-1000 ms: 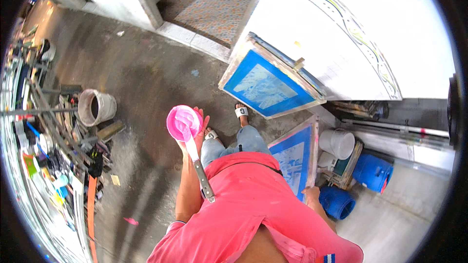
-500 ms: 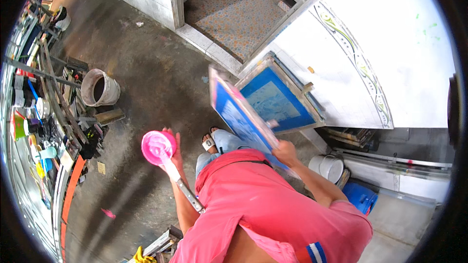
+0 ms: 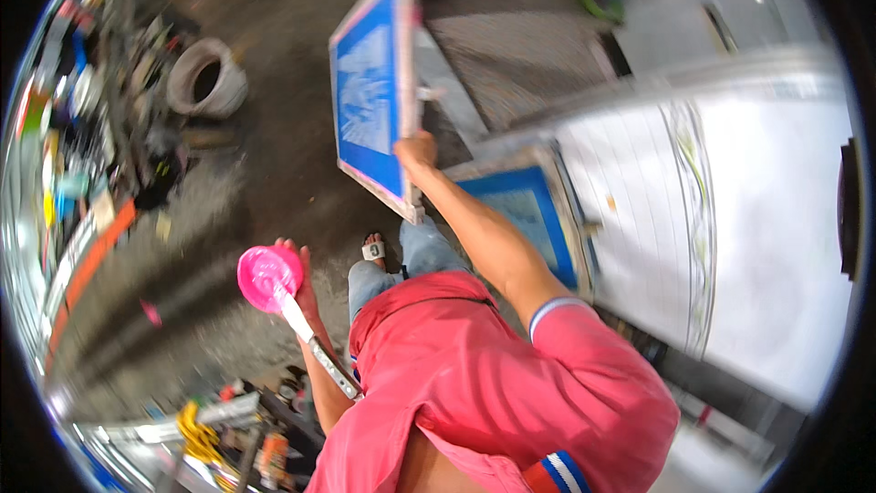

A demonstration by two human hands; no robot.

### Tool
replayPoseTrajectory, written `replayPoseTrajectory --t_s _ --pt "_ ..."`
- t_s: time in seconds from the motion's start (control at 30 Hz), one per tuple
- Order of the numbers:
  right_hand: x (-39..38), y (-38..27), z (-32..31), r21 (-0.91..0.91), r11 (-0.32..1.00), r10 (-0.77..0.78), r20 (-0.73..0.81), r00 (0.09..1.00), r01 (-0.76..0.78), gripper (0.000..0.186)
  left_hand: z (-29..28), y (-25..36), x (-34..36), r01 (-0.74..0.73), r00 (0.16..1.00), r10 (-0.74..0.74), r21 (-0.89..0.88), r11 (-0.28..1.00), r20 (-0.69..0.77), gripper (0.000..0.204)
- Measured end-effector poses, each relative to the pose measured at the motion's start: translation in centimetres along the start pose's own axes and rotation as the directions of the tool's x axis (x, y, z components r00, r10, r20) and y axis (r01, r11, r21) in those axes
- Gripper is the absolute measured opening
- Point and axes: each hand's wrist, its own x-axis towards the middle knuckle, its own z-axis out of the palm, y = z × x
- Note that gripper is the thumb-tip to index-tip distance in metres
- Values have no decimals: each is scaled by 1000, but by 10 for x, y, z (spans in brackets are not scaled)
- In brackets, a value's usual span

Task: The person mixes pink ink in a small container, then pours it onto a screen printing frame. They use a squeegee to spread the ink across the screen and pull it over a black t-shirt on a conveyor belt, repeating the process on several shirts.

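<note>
My left hand [image 3: 307, 288] is closed around a small bright pink bowl [image 3: 251, 276] with pink paste inside. A knife-like spatula [image 3: 321, 353] rests in the bowl; its riveted handle slopes back toward my forearm, and its blade tip is hidden in the paste. My right hand [image 3: 417, 153] grips the edge of a screen-printing frame [image 3: 368, 91], held upright and tilted in the air ahead of me. The frame has a blue coated mesh with a pale patterned area and pink-stained edges.
A second blue screen frame [image 3: 520, 210] leans against the white tiled wall [image 3: 630, 219] on my right. A stained bucket [image 3: 208, 78] stands at the far left, beside cluttered racks and an orange strip [image 3: 89, 267]. Yellow cloth-like material [image 3: 196, 434] lies at the lower left.
My right arm has swung the frame up, forward and leftward, away from my side. The view has turned. The pink bowl and spatula remain in my left hand.
</note>
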Motion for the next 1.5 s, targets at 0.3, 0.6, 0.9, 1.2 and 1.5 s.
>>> replayPoseTrajectory --t_s 0.3,0.6,0.9,1.2,1.5 --pt "-46 44 57 552 700 339 300 891 -452 48 -15 -41 -20 -137 991 136 -165 977 -17 50" --pt "-64 107 38 156 730 543 458 703 -665 43 -33 -63 -7 -336 901 266 -165 927 -342 58" --pt "1 17 -10 -628 560 827 463 318 -541 38 -77 -35 45 -500 818 429 -106 859 -384 56" --pt "212 -39 55 -552 -284 -270 831 486 784 64 -99 -57 74 -558 814 450 -277 783 -367 59" --pt "-42 123 151 125 174 160 975 -154 977 77 -93 -60 97 -482 842 370 -242 842 -392 53"
